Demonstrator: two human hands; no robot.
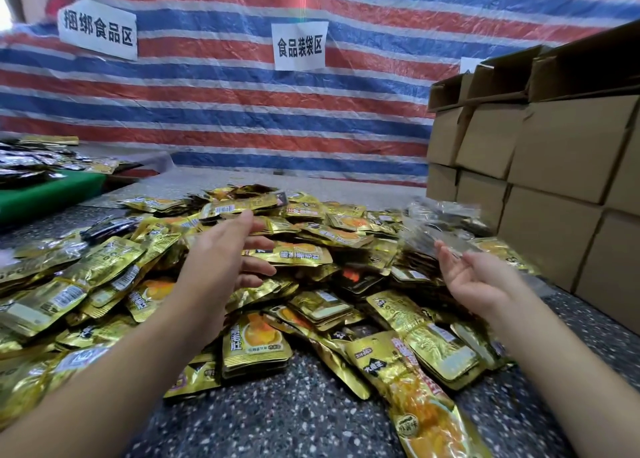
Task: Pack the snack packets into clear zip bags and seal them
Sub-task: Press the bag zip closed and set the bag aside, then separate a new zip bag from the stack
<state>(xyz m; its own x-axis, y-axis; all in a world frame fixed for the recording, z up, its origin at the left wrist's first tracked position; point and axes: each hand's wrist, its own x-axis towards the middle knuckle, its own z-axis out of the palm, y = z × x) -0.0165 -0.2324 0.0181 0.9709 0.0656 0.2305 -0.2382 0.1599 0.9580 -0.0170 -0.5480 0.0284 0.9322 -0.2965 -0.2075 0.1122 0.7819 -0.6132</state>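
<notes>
Hundreds of gold snack packets [221, 277] lay heaped across the speckled tabletop [284, 419] in front of me, spilling left, right and toward my chest. Neither hand held one. My left hand [225, 249] hovered above the middle of the pile, fingers spread and loosely bent, its grip wide and empty. My right hand [481, 281] was out to the right, palm turned up, fingers relaxed and apart — also carrying nothing that I could make out.

Just beyond my right fingertips sat a blurred, glassy stack, which I took for the clear zip bags [440, 225], resting on the far right edge of the heap, near the wall of cardboard boxes [540, 166]. The blur kept me from telling whether my fingertips touched the topmost bag or only came near it.

I judged this to be the very start of a cycle: no bag opened, no packets gathered, nothing sealed within sight. The next move called for two things — the right hand pinching a single bag off that slippery stack without dragging its neighbours along, and the left closing on a small bundle of packets from the top of the pile. The foil looked slick and the packets lay every which way, so I would have had to square them up before sliding them into a bag's mouth.
</notes>
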